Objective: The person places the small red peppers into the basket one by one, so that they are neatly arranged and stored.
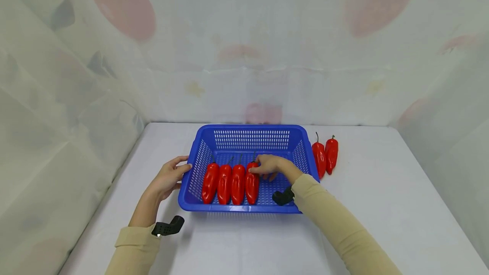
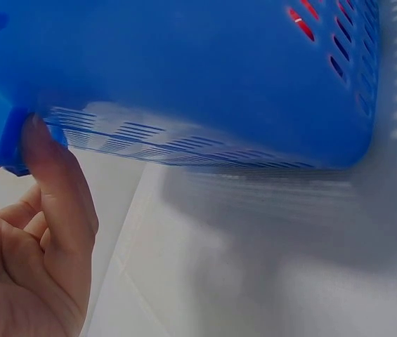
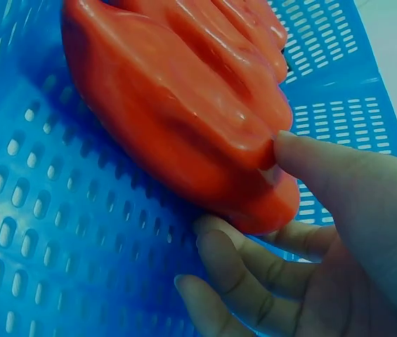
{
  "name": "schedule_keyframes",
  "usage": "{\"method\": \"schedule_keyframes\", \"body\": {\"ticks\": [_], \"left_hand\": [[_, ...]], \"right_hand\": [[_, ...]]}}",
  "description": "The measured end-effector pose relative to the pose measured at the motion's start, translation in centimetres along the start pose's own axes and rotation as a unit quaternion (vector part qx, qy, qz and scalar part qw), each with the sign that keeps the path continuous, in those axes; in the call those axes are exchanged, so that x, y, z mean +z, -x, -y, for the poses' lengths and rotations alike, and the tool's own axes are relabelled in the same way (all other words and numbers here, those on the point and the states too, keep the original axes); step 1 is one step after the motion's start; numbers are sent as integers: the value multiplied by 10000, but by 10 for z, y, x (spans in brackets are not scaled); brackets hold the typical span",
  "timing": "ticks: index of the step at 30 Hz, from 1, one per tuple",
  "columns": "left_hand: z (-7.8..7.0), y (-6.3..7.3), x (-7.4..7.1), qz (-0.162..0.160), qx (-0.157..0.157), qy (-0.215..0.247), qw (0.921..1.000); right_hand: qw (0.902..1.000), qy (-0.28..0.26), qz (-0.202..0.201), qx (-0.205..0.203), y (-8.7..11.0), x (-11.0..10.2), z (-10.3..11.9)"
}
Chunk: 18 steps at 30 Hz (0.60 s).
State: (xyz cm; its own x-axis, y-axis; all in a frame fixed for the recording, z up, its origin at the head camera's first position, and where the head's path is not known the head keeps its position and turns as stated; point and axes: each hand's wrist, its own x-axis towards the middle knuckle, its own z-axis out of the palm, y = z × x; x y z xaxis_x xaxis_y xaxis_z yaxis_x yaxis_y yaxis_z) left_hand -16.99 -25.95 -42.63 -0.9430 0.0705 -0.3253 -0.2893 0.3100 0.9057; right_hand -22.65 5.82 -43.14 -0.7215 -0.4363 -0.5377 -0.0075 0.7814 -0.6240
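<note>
A blue plastic basket (image 1: 250, 127) with slotted walls sits on the white table. Four-sided and shallow, it has several red peppers in a row, stems toward the far wall, among them the leftmost pepper (image 1: 210, 183). My left hand (image 1: 168, 177) grips the basket's left rim, thumb on top, fingers partly hidden below it; the left wrist view shows this hand (image 2: 40, 239) at the rim from outside. Inside the basket, my right hand (image 1: 270, 165) pinches the stem end of the rightmost pepper (image 1: 252, 188). The right wrist view shows the thumb on that pepper (image 3: 177, 133) and fingers beside it.
Two more red peppers, a nearer one (image 1: 319, 158) and a farther-right one (image 1: 331, 154), lie on the table (image 1: 382, 207) just right of the basket. White patterned cloth (image 1: 244, 54) hangs behind and at both sides. Each wrist wears a black camera (image 1: 168, 226).
</note>
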Motion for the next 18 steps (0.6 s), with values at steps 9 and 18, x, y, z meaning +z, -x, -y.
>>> {"method": "schedule_keyframes", "body": {"ticks": [9, 18], "left_hand": [[-2, 1, -1, 37, 52, -18, 10000], [0, 0, 0, -21, -44, 26, 10000]], "right_hand": [[9998, -110, 147, -44, 1, 0, 1], [9998, -161, 143, 50, 2, 0, 1]]}}
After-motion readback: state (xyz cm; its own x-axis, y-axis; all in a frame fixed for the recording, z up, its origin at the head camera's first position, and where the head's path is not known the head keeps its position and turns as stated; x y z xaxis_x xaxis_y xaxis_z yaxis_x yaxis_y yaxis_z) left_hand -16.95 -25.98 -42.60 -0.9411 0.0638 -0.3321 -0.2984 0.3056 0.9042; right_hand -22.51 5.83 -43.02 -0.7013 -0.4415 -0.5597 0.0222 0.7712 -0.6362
